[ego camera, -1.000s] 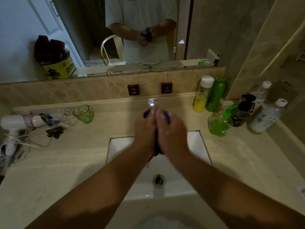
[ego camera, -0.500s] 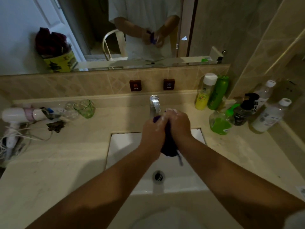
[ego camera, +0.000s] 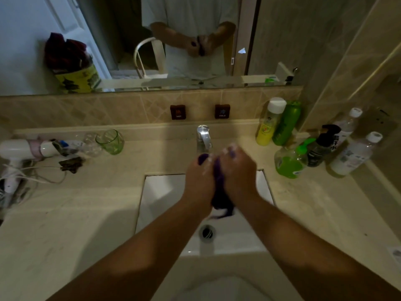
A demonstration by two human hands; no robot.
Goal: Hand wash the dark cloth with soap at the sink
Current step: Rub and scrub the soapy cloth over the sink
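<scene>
Head view: at the centre of the frame the left hand (ego camera: 200, 178) and the right hand (ego camera: 238, 172) press together over the white sink (ego camera: 160, 198), just below the tap (ego camera: 204, 137). Each grip is curled around the dark cloth (ego camera: 220, 193), which is bunched between the palms; a purple fold shows above the left knuckles and a dark tail hangs toward the drain (ego camera: 207, 232). Pale suds sit on the fingertips (ego camera: 226, 151). No water stream is visible from the tap.

The step in hand looks like scrubbing the soaped cloth. To do it well, I judge the hands should rub fabric against fabric, turn the bundle so hidden folds get lather, and stay above the basin so drips fall inside.

Counted: 2 hands, 1 cloth, 1 tap, 1 drain, 2 dark wall buttons (ego camera: 178, 112) marked hot and cold. On the worktop (ego camera: 65, 213), centre right, stand 6 bottles (ego camera: 269, 124). At centre left lie 1 green glass (ego camera: 110, 141), 1 clear glass beside it, and 1 hair dryer (ego camera: 19, 148).
</scene>
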